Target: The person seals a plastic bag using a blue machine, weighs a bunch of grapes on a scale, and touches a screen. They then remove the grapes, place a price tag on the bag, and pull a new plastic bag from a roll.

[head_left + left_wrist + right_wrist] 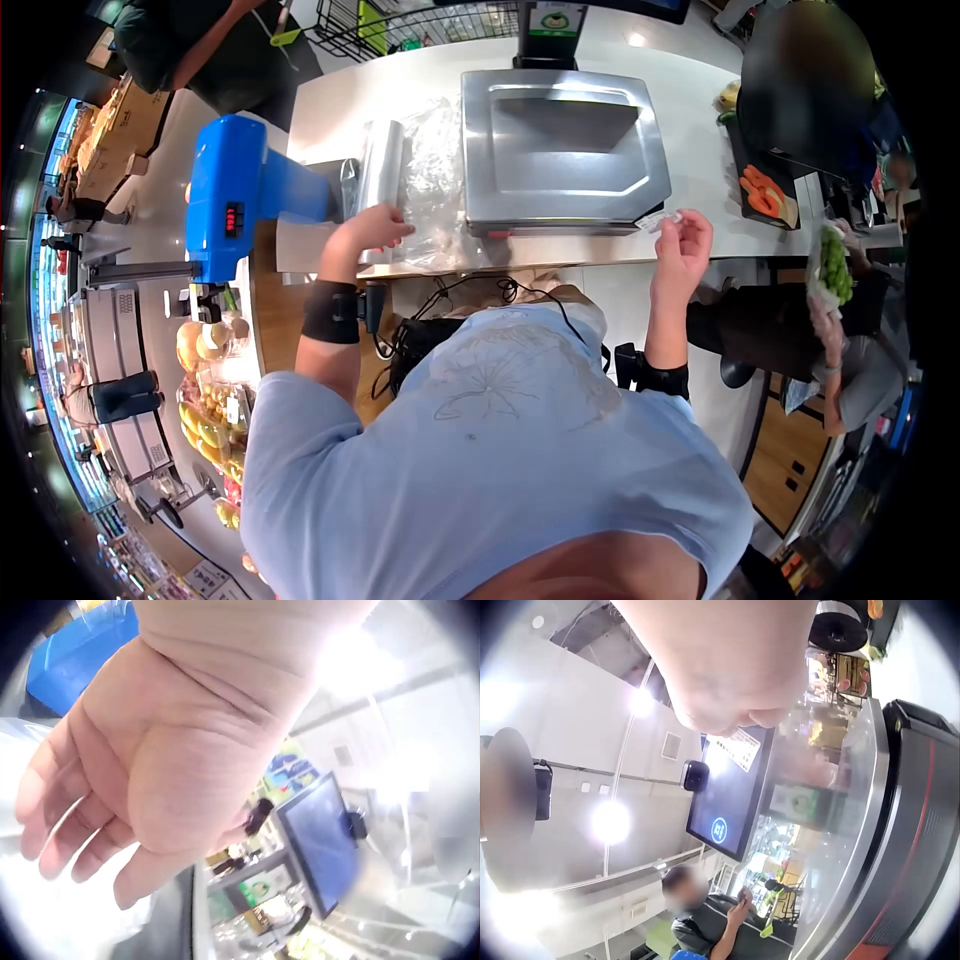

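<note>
My right hand (686, 250) is at the near right corner of a steel-topped weighing scale (565, 150), pinching a small white printed label (655, 220). The label (739, 750) hangs below my fingertips in the right wrist view, dark print on its face. Left of the scale, my left hand (370, 232) is over the counter's near edge, at the lower end of a roll of clear plastic bags (381, 165). Its fingers (64, 851) are loosely bent with nothing held. Crumpled clear plastic (430, 175) lies between roll and scale.
A blue device (225, 190) with red digits stands left of the counter (330, 100). At the right end, a dark tray (745, 160) holds orange produce. A person at right carries bagged green produce (834, 265); another stands upper left, beside a wire cart (430, 30).
</note>
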### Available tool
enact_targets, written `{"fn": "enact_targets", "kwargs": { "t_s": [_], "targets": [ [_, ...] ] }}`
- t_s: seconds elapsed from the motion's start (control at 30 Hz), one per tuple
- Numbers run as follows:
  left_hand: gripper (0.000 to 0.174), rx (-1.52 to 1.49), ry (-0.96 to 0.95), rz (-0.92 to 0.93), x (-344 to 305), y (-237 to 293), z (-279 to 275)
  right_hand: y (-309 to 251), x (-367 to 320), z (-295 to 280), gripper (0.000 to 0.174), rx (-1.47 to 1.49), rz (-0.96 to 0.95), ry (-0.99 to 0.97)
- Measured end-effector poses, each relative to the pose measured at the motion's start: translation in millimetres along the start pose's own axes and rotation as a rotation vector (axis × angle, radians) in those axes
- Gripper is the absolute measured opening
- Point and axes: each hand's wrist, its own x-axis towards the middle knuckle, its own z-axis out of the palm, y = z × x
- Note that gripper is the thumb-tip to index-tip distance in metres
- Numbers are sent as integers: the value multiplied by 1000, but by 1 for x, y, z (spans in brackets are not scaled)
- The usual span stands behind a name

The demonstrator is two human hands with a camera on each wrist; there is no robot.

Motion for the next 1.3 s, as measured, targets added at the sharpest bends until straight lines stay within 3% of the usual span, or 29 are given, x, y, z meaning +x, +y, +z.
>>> {"fn": "enact_targets", "kwargs": {
  "t_s": [0.03,0.1,0.13,0.2,0.3,0.33,0.37,0.43,0.53,0.57,0.6,0.63,0.67,0.83,0.9,0.97,1.0,1.1,1.13,1.17,1.23,1.3],
  "targets": [
    [42,158,20,-24,7,-3,9,2,-1,9,27,4,-1,-1],
    [51,493,127,149,33,-14,36,4,-9,26,25,-36,-31,-65],
    [51,494,121,153,29,-5,48,7,-13,31,26,-33,-36,-93],
    [51,477,354,114,15,16,64,4,-21,44,27,3,-3,-108],
    [47,399,395,105,66,-19,86,-7,-38,57,30,34,28,-128],
    [30,410,410,97,69,-24,86,-13,-42,60,32,31,19,-134],
    [30,422,410,123,69,-30,83,-17,-43,59,34,29,7,-132],
    [36,384,463,191,66,-38,81,-9,-49,47,29,4,1,-96],
    [62,237,490,212,59,-32,75,8,-53,33,13,-49,-9,-127],
    [65,215,534,236,59,-32,76,7,-57,31,13,-64,-31,-82],
    [54,235,629,349,67,-42,80,5,-59,29,13,-85,-25,-58],
    [27,373,438,277,87,-47,76,3,-59,26,13,-109,-21,-29],
    [22,353,417,277,101,-51,78,5,-59,22,13,-95,-17,15],
    [36,191,314,448,107,-58,76,21,-61,-14,16,-102,-64,234],
    [46,78,157,236,85,-38,76,33,-64,-29,17,-204,-16,325],
    [53,74,125,216,67,-25,78,53,-69,-48,18,-216,-10,372],
    [44,42,102,294,79,-34,82,61,-70,-57,19,-212,18,401],
    [34,-118,21,297,107,-46,82,82,-78,-74,21,-244,62,465],
    [26,-118,70,305,112,-48,80,88,-81,-78,21,-279,89,496],
    [26,-118,72,315,119,-53,78,93,-84,-81,21,-279,80,500],
    [25,-276,260,281,124,-57,71,99,-89,-84,22,-292,103,489],
    [27,-294,286,295,118,-57,60,101,-90,-87,21,-312,101,494]
  ]
}}
